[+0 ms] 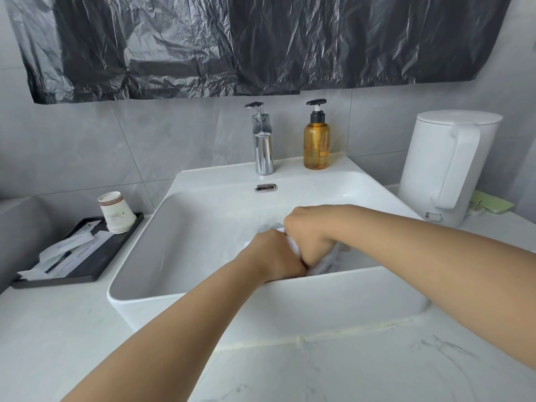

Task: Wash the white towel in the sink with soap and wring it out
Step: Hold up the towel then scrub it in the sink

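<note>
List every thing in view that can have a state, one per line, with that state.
White towel: bunched, gripped by both hands inside the sink.
Left hand: curled round the towel.
Right hand: curled round the towel.
Sink: towel inside.
Tap: no water running.
Soap bottle: upright, nearly full.
Paper cups: stacked upside down on black tray.
Kettle: lid closed.

The sink (pixel 203 297) is set mid-frame; tap (pixel 263 140) and bottle (pixel 316 140) behind, tray (pixel 87 265) left, kettle (pixel 446 166) right.

Print on the paper cups (pixel 117 211) and amber bottle (pixel 316 146) is unreadable
</note>
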`<control>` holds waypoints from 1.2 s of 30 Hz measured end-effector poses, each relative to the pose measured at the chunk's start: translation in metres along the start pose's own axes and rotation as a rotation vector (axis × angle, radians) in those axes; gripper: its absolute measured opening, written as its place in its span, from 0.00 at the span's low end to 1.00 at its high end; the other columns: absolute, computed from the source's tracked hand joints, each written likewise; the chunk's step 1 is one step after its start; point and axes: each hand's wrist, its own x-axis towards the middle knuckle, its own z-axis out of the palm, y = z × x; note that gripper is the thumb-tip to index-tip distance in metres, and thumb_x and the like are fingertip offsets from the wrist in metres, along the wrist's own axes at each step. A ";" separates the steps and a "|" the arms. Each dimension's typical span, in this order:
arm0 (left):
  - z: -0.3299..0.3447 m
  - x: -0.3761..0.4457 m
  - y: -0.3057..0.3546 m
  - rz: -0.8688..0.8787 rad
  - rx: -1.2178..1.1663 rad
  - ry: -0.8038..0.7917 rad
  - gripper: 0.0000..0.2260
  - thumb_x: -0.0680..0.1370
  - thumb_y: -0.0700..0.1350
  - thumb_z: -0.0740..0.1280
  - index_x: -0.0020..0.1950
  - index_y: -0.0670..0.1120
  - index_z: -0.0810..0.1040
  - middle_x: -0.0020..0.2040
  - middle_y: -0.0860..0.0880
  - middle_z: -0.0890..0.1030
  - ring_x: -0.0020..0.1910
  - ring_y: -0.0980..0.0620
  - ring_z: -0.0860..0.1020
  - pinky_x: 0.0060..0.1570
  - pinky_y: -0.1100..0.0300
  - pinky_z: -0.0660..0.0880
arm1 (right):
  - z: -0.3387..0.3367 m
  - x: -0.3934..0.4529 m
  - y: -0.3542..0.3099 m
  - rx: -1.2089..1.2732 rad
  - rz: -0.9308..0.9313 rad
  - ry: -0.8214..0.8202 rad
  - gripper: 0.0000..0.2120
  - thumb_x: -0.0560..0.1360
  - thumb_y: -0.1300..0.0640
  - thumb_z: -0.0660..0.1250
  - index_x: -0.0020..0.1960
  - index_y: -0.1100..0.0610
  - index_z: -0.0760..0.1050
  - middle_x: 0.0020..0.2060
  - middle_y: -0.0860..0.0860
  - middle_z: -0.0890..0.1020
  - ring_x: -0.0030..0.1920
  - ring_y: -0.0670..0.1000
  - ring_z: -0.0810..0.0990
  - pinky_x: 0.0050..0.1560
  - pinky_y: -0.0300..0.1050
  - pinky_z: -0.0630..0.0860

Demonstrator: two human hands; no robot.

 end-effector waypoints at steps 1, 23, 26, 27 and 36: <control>0.000 -0.001 0.000 0.009 -0.005 0.000 0.09 0.73 0.56 0.68 0.41 0.52 0.76 0.42 0.56 0.77 0.44 0.52 0.77 0.51 0.56 0.78 | -0.001 0.001 0.000 0.007 0.014 -0.052 0.03 0.64 0.57 0.70 0.37 0.52 0.78 0.37 0.50 0.80 0.38 0.53 0.82 0.40 0.48 0.82; -0.018 -0.016 -0.007 -0.092 -0.808 0.012 0.07 0.66 0.39 0.75 0.39 0.44 0.78 0.36 0.47 0.79 0.34 0.49 0.77 0.37 0.58 0.72 | 0.012 -0.012 0.037 -0.471 -0.422 0.953 0.31 0.58 0.71 0.67 0.60 0.55 0.73 0.49 0.55 0.78 0.37 0.56 0.77 0.21 0.38 0.61; -0.013 -0.016 -0.004 -0.096 -0.634 0.003 0.08 0.70 0.38 0.72 0.36 0.45 0.73 0.31 0.48 0.73 0.27 0.50 0.70 0.26 0.63 0.63 | 0.004 -0.022 0.020 -0.483 -0.363 0.764 0.22 0.50 0.67 0.71 0.43 0.57 0.75 0.34 0.52 0.76 0.24 0.55 0.74 0.25 0.35 0.49; -0.012 -0.016 -0.004 -0.095 -0.578 0.001 0.09 0.69 0.38 0.71 0.35 0.45 0.72 0.28 0.50 0.71 0.25 0.52 0.68 0.25 0.65 0.62 | 0.002 -0.023 0.015 -0.485 -0.328 0.653 0.20 0.54 0.65 0.72 0.44 0.56 0.74 0.36 0.52 0.76 0.28 0.56 0.77 0.26 0.38 0.50; -0.006 -0.012 0.003 -0.087 -0.374 0.032 0.11 0.70 0.39 0.70 0.31 0.47 0.70 0.29 0.52 0.74 0.30 0.51 0.72 0.33 0.61 0.67 | -0.008 -0.015 0.008 -0.181 -0.137 0.183 0.15 0.68 0.61 0.67 0.33 0.50 0.62 0.33 0.47 0.67 0.40 0.55 0.73 0.34 0.42 0.70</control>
